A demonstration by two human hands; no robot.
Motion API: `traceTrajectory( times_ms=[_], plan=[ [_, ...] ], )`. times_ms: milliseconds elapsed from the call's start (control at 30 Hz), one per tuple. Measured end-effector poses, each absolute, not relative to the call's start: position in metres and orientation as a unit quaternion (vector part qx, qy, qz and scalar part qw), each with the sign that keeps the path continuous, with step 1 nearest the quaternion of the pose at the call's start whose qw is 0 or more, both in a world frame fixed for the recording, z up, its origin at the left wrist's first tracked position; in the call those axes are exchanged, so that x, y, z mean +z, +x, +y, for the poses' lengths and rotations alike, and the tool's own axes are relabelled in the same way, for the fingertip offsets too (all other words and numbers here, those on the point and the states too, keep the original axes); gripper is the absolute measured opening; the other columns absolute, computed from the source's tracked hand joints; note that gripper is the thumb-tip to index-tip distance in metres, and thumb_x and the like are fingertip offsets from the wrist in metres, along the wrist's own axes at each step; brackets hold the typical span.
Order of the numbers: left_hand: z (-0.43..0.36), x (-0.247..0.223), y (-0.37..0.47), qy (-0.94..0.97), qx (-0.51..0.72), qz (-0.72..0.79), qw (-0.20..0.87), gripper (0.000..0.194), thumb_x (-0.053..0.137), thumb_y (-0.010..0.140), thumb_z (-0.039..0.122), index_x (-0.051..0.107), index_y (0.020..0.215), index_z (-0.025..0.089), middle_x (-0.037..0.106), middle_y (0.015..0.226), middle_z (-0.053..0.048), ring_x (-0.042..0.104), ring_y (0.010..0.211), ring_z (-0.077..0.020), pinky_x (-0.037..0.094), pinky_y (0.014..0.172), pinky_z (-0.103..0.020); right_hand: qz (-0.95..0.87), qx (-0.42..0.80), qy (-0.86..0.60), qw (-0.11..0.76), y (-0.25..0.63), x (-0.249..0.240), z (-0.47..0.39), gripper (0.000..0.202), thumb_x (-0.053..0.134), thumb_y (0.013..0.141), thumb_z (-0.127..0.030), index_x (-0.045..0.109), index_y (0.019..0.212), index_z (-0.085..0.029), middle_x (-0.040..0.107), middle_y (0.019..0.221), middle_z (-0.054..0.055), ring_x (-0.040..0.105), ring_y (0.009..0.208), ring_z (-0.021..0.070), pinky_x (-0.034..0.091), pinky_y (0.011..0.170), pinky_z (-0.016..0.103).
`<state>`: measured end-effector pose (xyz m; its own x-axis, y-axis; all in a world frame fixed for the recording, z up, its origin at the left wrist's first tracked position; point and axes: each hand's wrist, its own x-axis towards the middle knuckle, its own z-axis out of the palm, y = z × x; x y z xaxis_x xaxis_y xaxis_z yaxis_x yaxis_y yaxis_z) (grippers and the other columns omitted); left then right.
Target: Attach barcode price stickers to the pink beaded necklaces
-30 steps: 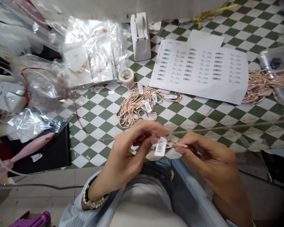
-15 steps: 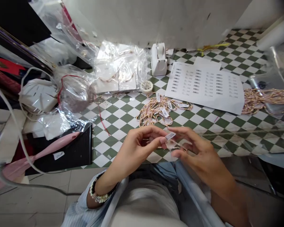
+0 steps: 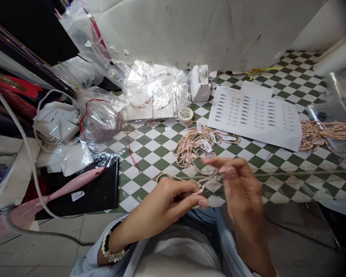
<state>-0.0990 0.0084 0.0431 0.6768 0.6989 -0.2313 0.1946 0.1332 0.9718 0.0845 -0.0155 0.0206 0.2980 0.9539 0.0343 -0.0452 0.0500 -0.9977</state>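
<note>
Beaded strand [image 3: 202, 189] in left hand [image 3: 177, 198], tagged pile [image 3: 187, 146] just beyond

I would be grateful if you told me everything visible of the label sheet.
The label sheet is white and looks like paper, printed with columns of small barcodes and tiny text too small to read. It lies face up, slightly askew, on the checkered tabletop, right of the tape dispenser. Its right edge meets a bundle of pink and gold beaded strands.
</note>
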Motion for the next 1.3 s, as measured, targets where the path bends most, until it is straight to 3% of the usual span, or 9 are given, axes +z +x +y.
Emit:
traceTrajectory(
  times_ms=[67,133,233,433,700,900,1033,1200,1300],
  plan=[
    [0.011,0.048,-0.103,0.647,0.206,0.352,0.644,0.032,0.065,0.098,0.035,0.067,0.073,0.015,0.053,0.062,0.004,0.04,0.056,-0.0067,0.03,0.052,-0.019,-0.383,0.512,-0.531,0.555,0.088,0.018,-0.018,0.027,0.061,0.097,-0.045,0.056,0.084,-0.022,0.071,0.077,0.002,0.069,0.071,0.0169,0.058,0.069,0.031],
    [0.015,0.051,-0.109,0.68,0.228,0.369,0.592,0.036,0.07,0.094,0.034,0.063,0.065,0.014,0.053,0.059,0.003,0.04,0.054,-0.0066,0.029,0.049,-0.019,-0.346,0.517,-0.544,0.563,0.096,0.015,-0.02,0.028,0.062,0.096,-0.046,0.054,0.085,-0.022,0.062,0.06,-0.003,0.056,0.047,0.0106,0.044,0.043,0.02],
    [0.022,0.05,-0.118,0.742,0.224,0.4,0.489,0.03,0.069,0.094,0.03,0.065,0.069,0.015,0.06,0.062,0.002,0.049,0.056,-0.0074,0.036,0.052,-0.017,-0.323,0.463,-0.566,0.601,0.111,0.011,-0.017,0.027,0.066,0.095,-0.044,0.055,0.086,-0.021,0.055,0.053,-0.007,0.044,0.039,0.0061,0.027,0.034,0.015],
    [0.039,0.047,-0.117,0.817,0.183,0.447,0.316,0.02,0.057,0.102,0.026,0.075,0.104,0.019,0.076,0.099,-0.006,0.07,0.086,-0.0173,0.053,0.074,-0.026,-0.337,0.418,-0.593,0.6,0.13,-0.006,-0.004,0.029,0.07,0.091,-0.046,0.06,0.087,-0.019,0.067,0.064,-0.001,0.06,0.047,0.0103,0.048,0.045,0.021],
    [0.107,0.027,-0.068,0.939,0.037,0.299,0.167,0.034,0.05,0.104,0.02,0.061,0.136,0.017,0.064,0.139,-0.014,0.063,0.12,-0.0282,0.052,0.094,-0.041,-0.299,0.308,-0.622,0.654,0.153,-0.029,0.005,0.025,0.069,0.091,-0.041,0.058,0.092,-0.019,0.075,0.078,0.003,0.073,0.065,0.0162,0.059,0.062,0.028],
    [0.118,0.009,-0.056,0.964,0.022,0.24,0.108,0.031,0.04,0.1,0.005,0.069,0.106,0.016,0.069,0.114,-0.01,0.067,0.097,-0.0197,0.053,0.086,-0.033,-0.256,0.228,-0.607,0.716,0.157,-0.026,0.0,0.018,0.058,0.099,-0.037,0.047,0.096,-0.022,0.075,0.081,0.0,0.075,0.073,0.0155,0.061,0.072,0.03],
    [0.113,0.006,-0.066,0.953,0.068,0.278,0.096,0.034,0.038,0.101,0.006,0.064,0.12,0.013,0.066,0.125,-0.015,0.066,0.108,-0.0236,0.055,0.091,-0.039,-0.31,0.248,-0.622,0.675,0.155,-0.025,0.0,0.019,0.062,0.097,-0.039,0.056,0.099,-0.021,0.077,0.096,0.004,0.077,0.085,0.0191,0.063,0.08,0.037],
    [0.104,-0.004,-0.071,0.967,0.03,0.214,0.132,0.054,0.044,0.107,0.032,0.033,0.16,0.03,0.025,0.171,-0.009,0.018,0.159,-0.0368,0.023,0.125,-0.061,-0.419,0.246,-0.671,0.561,0.193,-0.017,0.005,0.05,0.094,0.061,-0.032,0.077,0.108,-0.025,0.073,0.123,0.009,0.067,0.117,0.0283,0.056,0.1,0.041],
    [0.101,-0.009,-0.071,0.966,-0.012,0.205,0.159,0.055,0.042,0.108,0.038,0.029,0.161,0.033,0.016,0.173,-0.004,0.009,0.161,-0.0339,0.009,0.129,-0.06,-0.408,0.167,-0.736,0.513,0.244,-0.009,0.015,0.045,0.087,0.072,-0.039,0.078,0.114,-0.024,0.073,0.121,0.012,0.068,0.111,0.0267,0.055,0.088,0.039]
  ],
)
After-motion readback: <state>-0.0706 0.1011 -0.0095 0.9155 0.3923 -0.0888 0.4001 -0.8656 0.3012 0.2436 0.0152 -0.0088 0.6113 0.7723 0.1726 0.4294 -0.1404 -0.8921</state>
